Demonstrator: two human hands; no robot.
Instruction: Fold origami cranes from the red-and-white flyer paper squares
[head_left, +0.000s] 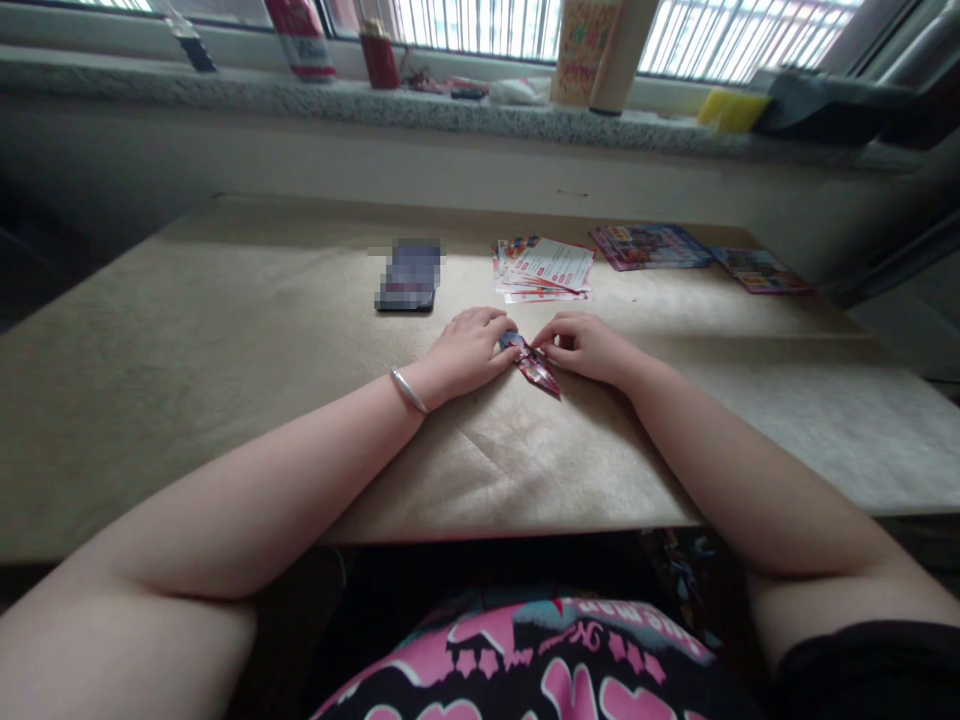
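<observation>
A small shiny, crumpled wrapper (537, 370), pink and purple with dark print, lies slantwise on the table between my two hands. My left hand (472, 348), with a silver bracelet at the wrist, grips its upper left part between thumb and fingers. From the other side, my right hand (579, 342) pinches at the wrapper's upper edge with curled fingers. Whatever may be inside the wrapper is hidden. Just beyond my hands rests a fanned stack of white, red-edged printed cards (551, 268).
A dark phone (410, 275), partly pixelated, lies left of the cards. Colourful packets or cards (652, 245) sit at the back right, with another small pile (761, 270) beside them. The granite windowsill (450, 105) holds a red can (300, 38), cups and a yellow item (733, 110).
</observation>
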